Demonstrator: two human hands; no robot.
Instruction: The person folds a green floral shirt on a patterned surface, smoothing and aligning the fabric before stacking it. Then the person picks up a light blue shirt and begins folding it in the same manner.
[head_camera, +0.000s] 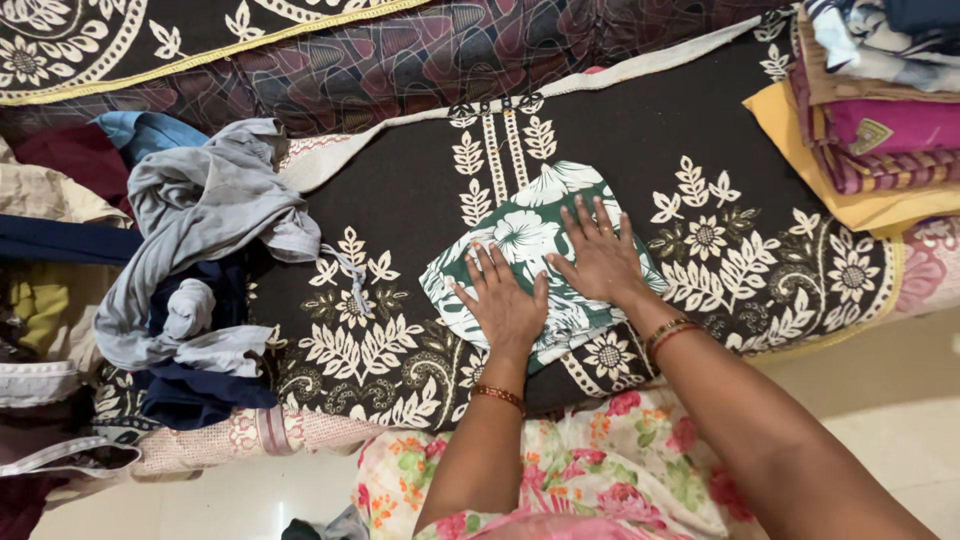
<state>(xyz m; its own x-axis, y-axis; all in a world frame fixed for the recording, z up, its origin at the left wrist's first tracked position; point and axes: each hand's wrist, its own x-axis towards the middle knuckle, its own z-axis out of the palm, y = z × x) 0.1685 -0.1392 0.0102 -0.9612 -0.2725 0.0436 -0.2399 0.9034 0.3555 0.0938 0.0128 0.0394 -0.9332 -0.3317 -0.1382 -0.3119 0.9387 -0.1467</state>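
Note:
A folded green cloth with white leaf and flower print (533, 226) lies on a dark bedcover with cream floral patterns (620, 140). My left hand (503, 300) rests flat on the cloth's near left part, fingers spread. My right hand (597, 256) presses flat on its right part, fingers pointing away from me. Both palms lie on top of the cloth without gripping it. Bangles circle both wrists.
A heap of unfolded grey and navy clothes (200, 260) sits at the left. A stack of folded yellow, magenta and patterned garments (870, 130) stands at the far right. A dark patterned cushion (400, 50) runs along the back. Pale floor (900, 390) lies at the lower right.

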